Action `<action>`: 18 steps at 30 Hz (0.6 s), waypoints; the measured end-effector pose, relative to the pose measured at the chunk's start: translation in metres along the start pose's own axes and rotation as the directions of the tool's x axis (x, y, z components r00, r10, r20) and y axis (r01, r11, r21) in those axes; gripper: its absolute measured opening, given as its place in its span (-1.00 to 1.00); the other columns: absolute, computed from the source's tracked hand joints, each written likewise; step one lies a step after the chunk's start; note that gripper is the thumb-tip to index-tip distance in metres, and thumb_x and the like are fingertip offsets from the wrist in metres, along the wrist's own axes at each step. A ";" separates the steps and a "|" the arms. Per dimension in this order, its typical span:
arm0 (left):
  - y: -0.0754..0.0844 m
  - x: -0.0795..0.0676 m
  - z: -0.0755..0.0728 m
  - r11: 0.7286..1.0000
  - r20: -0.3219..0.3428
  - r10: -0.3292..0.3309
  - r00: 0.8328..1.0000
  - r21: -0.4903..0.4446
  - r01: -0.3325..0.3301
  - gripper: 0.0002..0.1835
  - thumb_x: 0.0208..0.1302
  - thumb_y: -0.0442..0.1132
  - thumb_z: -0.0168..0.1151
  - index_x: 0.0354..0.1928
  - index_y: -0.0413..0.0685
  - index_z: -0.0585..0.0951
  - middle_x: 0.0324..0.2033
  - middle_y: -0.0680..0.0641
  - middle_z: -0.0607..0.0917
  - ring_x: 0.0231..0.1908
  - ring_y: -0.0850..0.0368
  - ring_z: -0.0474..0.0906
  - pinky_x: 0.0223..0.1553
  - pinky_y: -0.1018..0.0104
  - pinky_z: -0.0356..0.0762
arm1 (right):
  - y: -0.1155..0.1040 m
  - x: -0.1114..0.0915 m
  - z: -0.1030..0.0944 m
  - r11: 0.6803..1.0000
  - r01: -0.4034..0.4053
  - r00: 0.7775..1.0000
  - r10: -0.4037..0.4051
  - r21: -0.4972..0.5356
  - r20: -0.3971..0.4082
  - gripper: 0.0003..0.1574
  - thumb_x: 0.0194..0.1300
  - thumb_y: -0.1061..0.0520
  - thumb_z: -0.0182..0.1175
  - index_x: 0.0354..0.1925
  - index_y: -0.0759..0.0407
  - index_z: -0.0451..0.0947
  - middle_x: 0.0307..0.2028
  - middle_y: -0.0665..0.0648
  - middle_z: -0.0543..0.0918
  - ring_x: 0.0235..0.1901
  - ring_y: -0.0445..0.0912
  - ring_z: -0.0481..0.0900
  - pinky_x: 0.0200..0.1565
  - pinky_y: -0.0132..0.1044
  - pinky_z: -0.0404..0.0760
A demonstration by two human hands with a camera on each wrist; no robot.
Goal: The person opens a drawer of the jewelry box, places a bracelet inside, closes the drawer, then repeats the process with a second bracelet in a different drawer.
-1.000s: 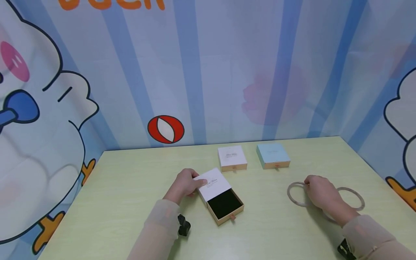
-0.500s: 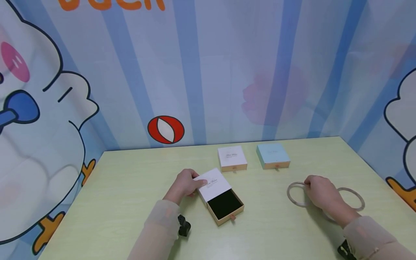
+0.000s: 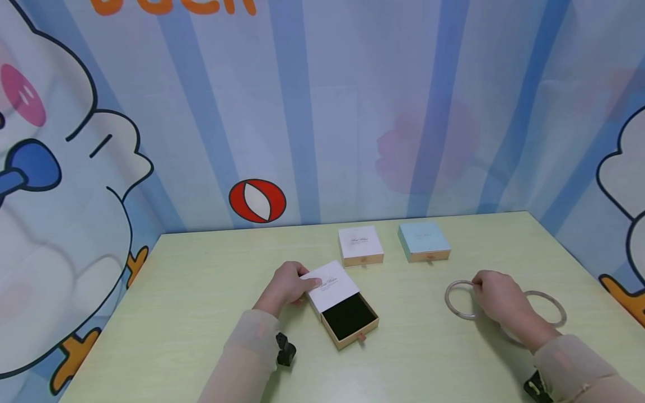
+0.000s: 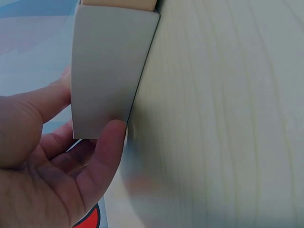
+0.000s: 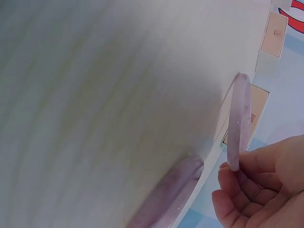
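Note:
My left hand (image 3: pixel 287 284) grips the back-left corner of a white jewelry box (image 3: pixel 330 286), thumb on its top. The box stands at an angle, its drawer (image 3: pixel 374 320) slid partway out and lined in dark material. The left wrist view shows fingers along the white sleeve (image 4: pixel 104 71). At the right, my right hand (image 3: pixel 499 296) pinches a pale, translucent bangle (image 3: pixel 447 299) between thumb and fingers. In the right wrist view the held bangle (image 5: pixel 235 123) is tilted up on edge. A second bangle (image 3: pixel 541 293) lies on the table, partly behind the hand.
Behind the drawer box stand a closed white box (image 3: pixel 360 243) and a closed light blue box (image 3: pixel 424 239), each with a small pull tab in front. The pale wood-look table (image 3: pixel 211 291) ends at a blue striped cartoon backdrop (image 3: pixel 342 112).
The right hand and its bangle have risen very slightly. The left hand and the drawer box have stayed in place.

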State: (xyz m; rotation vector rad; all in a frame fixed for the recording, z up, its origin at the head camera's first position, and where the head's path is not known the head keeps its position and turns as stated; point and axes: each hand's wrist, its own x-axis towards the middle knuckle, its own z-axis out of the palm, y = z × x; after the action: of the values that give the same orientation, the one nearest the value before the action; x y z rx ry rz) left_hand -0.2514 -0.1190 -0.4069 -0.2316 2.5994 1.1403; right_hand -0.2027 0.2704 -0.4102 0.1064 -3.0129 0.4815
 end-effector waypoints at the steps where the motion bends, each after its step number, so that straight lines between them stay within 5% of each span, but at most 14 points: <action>1: 0.000 0.000 0.000 1.000 0.000 0.001 1.000 0.000 -0.001 -0.66 0.16 -0.09 0.34 -0.14 -0.15 0.54 -0.30 -0.10 0.52 -0.49 0.10 0.43 -0.51 0.38 0.46 | 0.000 0.000 0.000 1.000 -0.002 1.000 0.002 0.001 0.001 -0.78 0.26 0.31 0.08 -0.22 0.46 0.58 -0.28 0.39 0.65 -0.25 0.25 0.60 -0.23 0.05 0.56; 18: 0.001 0.000 0.000 1.000 -0.003 -0.005 1.000 0.008 0.005 -0.65 0.15 -0.09 0.35 -0.14 -0.16 0.54 -0.30 -0.10 0.52 -0.50 0.10 0.43 -0.52 0.39 0.44 | -0.001 0.000 -0.001 1.000 0.005 1.000 -0.005 0.001 -0.006 -0.79 0.25 0.32 0.09 -0.23 0.47 0.58 -0.30 0.39 0.65 -0.27 0.24 0.60 -0.26 0.04 0.57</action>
State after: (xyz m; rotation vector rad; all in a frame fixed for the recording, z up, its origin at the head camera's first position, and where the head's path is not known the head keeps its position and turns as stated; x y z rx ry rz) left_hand -0.2515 -0.1184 -0.4057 -0.2379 2.6045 1.1292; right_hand -0.2022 0.2701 -0.4093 0.1129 -3.0059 0.4826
